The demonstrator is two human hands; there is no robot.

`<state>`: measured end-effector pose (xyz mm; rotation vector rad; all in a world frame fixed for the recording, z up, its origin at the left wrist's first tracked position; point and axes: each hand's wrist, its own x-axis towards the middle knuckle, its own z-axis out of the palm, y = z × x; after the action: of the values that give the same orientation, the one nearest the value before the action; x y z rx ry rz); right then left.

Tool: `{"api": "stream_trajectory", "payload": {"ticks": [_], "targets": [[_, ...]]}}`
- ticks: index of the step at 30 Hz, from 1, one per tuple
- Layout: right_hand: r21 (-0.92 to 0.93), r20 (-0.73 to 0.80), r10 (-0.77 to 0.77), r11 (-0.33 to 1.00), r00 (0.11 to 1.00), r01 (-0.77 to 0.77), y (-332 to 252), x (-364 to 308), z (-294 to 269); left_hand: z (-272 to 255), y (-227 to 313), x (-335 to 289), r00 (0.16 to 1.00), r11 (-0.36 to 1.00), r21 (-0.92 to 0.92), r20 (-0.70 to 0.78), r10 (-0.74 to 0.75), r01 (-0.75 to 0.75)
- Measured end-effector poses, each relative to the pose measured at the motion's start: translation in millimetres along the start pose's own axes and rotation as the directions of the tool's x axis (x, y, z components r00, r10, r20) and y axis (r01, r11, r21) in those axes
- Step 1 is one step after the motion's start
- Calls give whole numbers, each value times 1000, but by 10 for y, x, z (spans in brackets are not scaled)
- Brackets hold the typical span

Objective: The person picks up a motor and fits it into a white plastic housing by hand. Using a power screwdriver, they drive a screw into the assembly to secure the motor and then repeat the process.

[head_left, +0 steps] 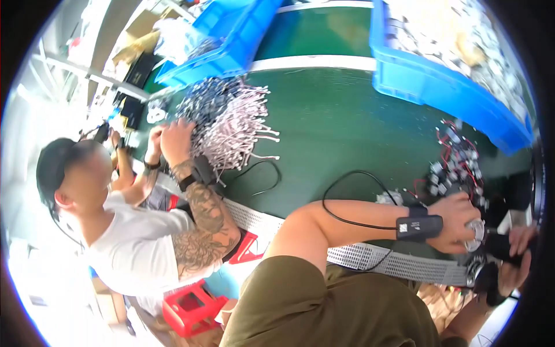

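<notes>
The clear ring (475, 234), on the near side of the wire pile (455, 165), probably needed a soft, steady pinch from the left hand (452, 220), which held it close to the right hand (514, 266), whose grip I could not tell, and it looked round, shiny and see-through.

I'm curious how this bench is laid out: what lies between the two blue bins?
In the head view, two white strips cross the green surface between the left blue bin and the right blue bin.
</notes>
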<state>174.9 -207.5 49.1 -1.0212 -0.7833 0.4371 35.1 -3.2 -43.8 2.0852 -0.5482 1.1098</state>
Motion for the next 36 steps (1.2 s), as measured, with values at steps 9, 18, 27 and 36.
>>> {"api": "stream_trajectory", "payload": {"ticks": [9, 18, 27, 36], "targets": [[-144, 319, -81, 981, 944, 133, 50, 144, 129, -38, -32, -6, 997, 998, 63, -68, 24, -20], [17, 242, -77, 997, 967, 75, 10, 420, 365, -83, -85, -24, 998, 996, 61, 28, 62, -63], [-18, 203, -225, 972, 953, 234, -344, 298, 420, -121, 58, -15, 994, 969, 246, 90, -55, 31], [-202, 102, -247, 943, 964, 263, -512, -45, 596, -339, 315, 124, 976, 962, 184, -115, -183, 202]]}}
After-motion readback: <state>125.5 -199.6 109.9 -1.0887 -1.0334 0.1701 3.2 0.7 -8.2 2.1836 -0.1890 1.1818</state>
